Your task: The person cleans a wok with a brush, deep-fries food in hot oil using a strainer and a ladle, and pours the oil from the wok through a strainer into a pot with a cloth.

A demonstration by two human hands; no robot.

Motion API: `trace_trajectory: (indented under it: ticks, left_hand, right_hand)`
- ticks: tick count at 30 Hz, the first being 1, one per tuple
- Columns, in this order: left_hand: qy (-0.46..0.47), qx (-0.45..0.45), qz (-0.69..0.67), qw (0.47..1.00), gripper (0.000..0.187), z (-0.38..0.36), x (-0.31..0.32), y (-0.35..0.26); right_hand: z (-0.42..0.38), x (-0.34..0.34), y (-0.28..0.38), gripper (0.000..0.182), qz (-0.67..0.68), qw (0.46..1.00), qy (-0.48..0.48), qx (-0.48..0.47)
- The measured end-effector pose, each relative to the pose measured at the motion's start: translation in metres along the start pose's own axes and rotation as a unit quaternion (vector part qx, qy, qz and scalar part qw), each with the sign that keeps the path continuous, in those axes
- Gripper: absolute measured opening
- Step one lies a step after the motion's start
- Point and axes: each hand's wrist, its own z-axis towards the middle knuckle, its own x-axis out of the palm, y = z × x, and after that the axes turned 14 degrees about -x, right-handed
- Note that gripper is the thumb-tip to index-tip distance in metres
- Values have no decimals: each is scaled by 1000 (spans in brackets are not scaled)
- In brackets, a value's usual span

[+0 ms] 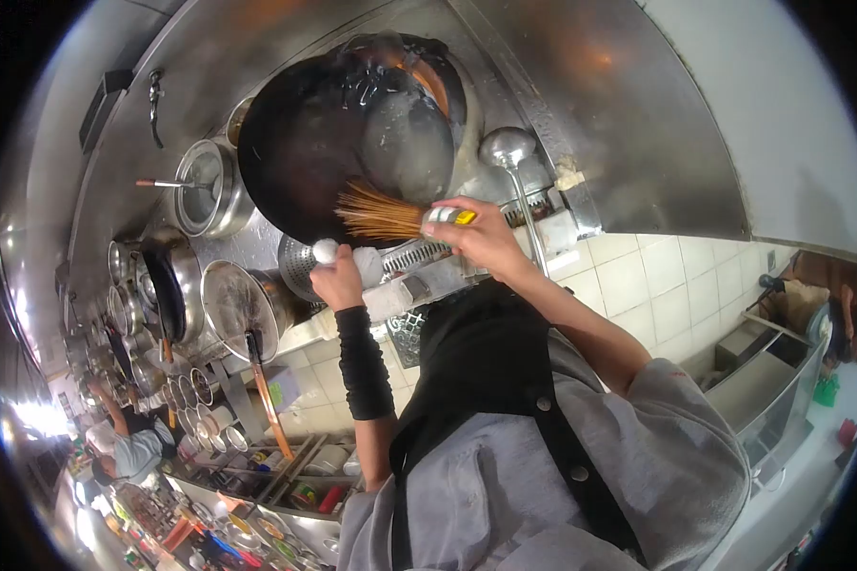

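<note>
My right hand [484,238] is closed round the taped handle of a bamboo whisk brush [381,213], whose bristles lie over the near edge of a large dark wok [290,152]. Water and steam show in the wok's far right part. My left hand [338,279] is closed on a white cloth [326,251], with more white cloth beside the fingers, just in front of the wok and next to a perforated metal strainer [297,269]. A steel ladle [508,147] rests to the right of the wok, its handle pointing toward me.
Left of the wok stand a lidded steel pot [203,187] and a mesh strainer [243,309] with a wooden handle. Farther left are several pots and bowls, and a co-worker [141,447]. A metal rack [762,381] stands on the right.
</note>
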Motion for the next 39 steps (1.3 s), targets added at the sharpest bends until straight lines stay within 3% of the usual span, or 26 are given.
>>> trace_trajectory:
  ticks: [6,9,14,20,22,24,26,28,30,33,34,35,37,38,39]
  left_hand:
    - [-51,66,70,994,46,-17,-8,-33]
    - [-69,139,55,986,43,-21,-9,-44]
    - [-49,213,19,976,29,-40,-17,-67]
    - [-111,336,48,934,36,-49,-9,-38]
    - [-124,359,33,925,34,-49,-5,-33]
    - [-93,318,20,943,34,-40,-5,-33]
    - [-66,267,0,961,35,-27,-10,-36]
    - [-56,194,40,979,36,-1,-12,-31]
    - [-56,140,101,983,40,19,-12,-32]
    - [-4,73,6,997,42,54,-1,-6]
    - [8,26,2,1000,44,67,3,8]
    - [57,-14,-112,992,46,89,18,34]
    - [124,-128,-175,968,48,58,21,11]
    - [110,-142,-193,965,50,56,36,13]
    - [96,-157,-208,961,52,56,54,22]
  right_hand:
    - [6,17,-20,56,142,984,2,106]
    - [12,18,-19,59,202,972,13,117]
    - [32,13,-38,50,323,939,13,121]
    - [22,-16,-48,41,387,910,39,143]
    - [24,-17,-47,41,373,920,50,107]
    - [26,-18,-41,41,330,937,58,103]
    - [37,5,-44,42,165,984,50,-41]
    - [43,24,-32,46,-22,979,63,-194]
    - [39,25,-13,49,-121,959,128,-224]
    - [52,-29,-15,50,-213,924,235,-215]
    - [74,-61,-28,52,-347,898,205,-175]
    - [90,-86,6,53,-381,906,152,-105]
    - [150,-106,7,50,-528,829,-38,-180]
    - [182,-103,12,51,-565,787,-138,-204]
    - [197,-94,32,50,-454,822,-226,-257]
